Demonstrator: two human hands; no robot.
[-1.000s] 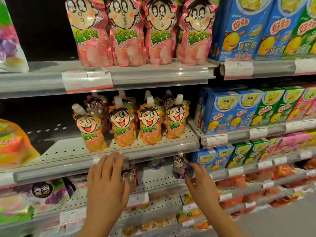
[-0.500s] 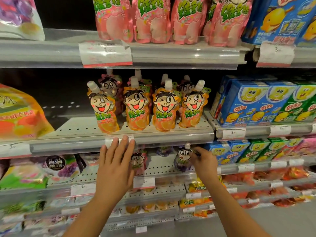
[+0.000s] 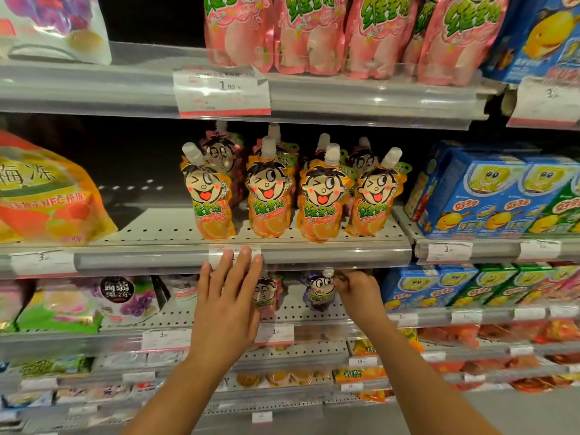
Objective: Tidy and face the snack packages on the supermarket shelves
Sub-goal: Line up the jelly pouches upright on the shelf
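Note:
A purple cartoon-face jelly pouch (image 3: pixel 319 293) stands upright on the shelf below the orange ones. My right hand (image 3: pixel 354 291) pinches it at its top right, by the white cap. My left hand (image 3: pixel 227 304) is flat with straight fingers, its fingertips touching the front rail (image 3: pixel 329 257) of the middle shelf. Behind that hand stands a pinkish pouch (image 3: pixel 265 296), partly hidden. Several orange pouches (image 3: pixel 268 196) stand in a row on the middle shelf, faces forward, with pink ones behind them.
Pink pouches (image 3: pixel 307 32) line the top shelf. Blue and green boxes (image 3: pixel 496 196) fill the right side. Large soft bags (image 3: pixel 47 196) lie at the left. Lower shelves (image 3: pixel 282 356) hold more packs. The floor shows at the bottom right.
The view has tilted down and closed in. My right hand has stood the purple pouch upright and keeps hold of its top. My left hand stays against the shelf rail.

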